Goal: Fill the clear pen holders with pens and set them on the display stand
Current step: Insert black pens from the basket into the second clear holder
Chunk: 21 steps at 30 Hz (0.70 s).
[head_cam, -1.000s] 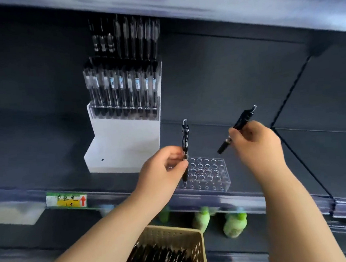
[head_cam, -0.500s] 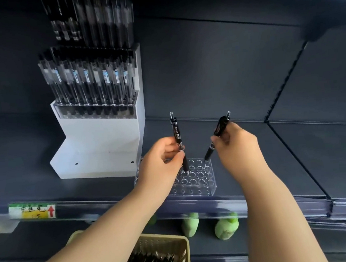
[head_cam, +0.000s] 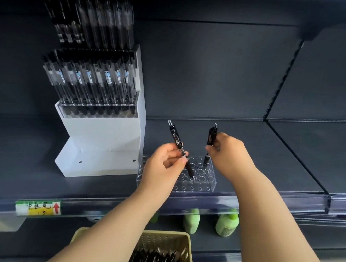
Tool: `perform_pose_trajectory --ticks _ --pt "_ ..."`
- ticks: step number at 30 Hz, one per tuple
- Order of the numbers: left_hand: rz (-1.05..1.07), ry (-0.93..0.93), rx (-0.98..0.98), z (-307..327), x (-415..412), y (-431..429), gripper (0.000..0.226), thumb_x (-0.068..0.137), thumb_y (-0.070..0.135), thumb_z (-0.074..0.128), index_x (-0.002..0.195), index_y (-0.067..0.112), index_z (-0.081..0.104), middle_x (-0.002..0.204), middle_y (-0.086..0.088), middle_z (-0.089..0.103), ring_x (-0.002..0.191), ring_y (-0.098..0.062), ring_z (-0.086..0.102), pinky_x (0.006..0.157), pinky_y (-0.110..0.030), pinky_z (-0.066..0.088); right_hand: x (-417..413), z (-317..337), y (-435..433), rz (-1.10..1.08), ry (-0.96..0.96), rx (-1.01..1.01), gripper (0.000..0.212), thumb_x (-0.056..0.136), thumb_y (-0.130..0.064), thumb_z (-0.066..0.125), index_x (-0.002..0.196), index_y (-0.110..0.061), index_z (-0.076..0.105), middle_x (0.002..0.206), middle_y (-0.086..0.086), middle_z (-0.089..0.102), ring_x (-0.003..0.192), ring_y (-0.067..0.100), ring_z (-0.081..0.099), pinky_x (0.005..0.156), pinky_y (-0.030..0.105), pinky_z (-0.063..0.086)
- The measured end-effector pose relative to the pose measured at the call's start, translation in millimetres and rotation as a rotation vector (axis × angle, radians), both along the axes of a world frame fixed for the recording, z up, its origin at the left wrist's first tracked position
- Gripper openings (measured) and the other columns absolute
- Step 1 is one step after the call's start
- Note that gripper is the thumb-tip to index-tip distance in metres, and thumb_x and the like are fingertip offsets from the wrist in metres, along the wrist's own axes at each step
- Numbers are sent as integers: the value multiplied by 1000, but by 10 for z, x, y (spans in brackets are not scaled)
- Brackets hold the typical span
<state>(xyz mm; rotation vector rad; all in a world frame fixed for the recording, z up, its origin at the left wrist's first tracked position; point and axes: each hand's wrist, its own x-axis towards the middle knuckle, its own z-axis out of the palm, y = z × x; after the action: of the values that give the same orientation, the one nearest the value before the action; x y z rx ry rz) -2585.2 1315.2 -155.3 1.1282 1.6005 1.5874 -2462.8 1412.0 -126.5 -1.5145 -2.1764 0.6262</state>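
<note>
Up at the shelf's (head_cam: 272, 164) front edge stands the clear pen holder (head_cam: 202, 187), beside the white display stand (head_cam: 99, 140); the left hand (head_cam: 164, 164) pinches a black pen (head_cam: 175, 139), tip among its middle holes, the right hand (head_cam: 228, 153) pinches a second pen (head_cam: 211, 137) at its back edge.

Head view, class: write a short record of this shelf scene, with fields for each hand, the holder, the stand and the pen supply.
Left hand: pinches a black pen, tip at a hole in the clear holder
Right hand: holds a second black pen, tip down at the holder's far row
Clear holder: on the shelf, right of the display stand; visible holes empty
Display stand: white, upper tiers filled with rows of pens
Supply: basket of loose pens below the shelf
</note>
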Motion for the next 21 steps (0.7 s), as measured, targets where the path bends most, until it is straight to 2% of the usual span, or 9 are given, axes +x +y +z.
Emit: perform_pose_trajectory --ticks 7,11,14,21 --pt "-3 43 45 104 24 46 30 86 8 63 95 36 57 97 10 68 89 -1 64 82 -17 50 2 6 20 2 27 4 19 91 -26 56 105 -13 58 96 3 66 88 25 60 77 36 52" --pt "-12 114 60 213 109 157 27 84 8 65 91 33 56 93 11 66 87 -2 64 77 -8 47 73 39 43 7 55 7 27 91 -23 57 117 -16 59 107 0 67 93 20 60 82 33 50" --pt "-16 192 71 268 181 259 29 83 8 66 89 34 53 87 14 64 83 1 62 72 -3 43 170 75 71 -8 46 26 32 92 -19 52 124 -18 56 111 0 65 87 15 53 77 28 47" --pt "-28 328 25 214 259 406 28 80 8 69 87 31 56 80 18 61 78 4 60 72 -3 43 290 116 92 -25 60 44 32 93 -19 50 124 -20 57 111 -1 66 86 15 53 75 25 44"
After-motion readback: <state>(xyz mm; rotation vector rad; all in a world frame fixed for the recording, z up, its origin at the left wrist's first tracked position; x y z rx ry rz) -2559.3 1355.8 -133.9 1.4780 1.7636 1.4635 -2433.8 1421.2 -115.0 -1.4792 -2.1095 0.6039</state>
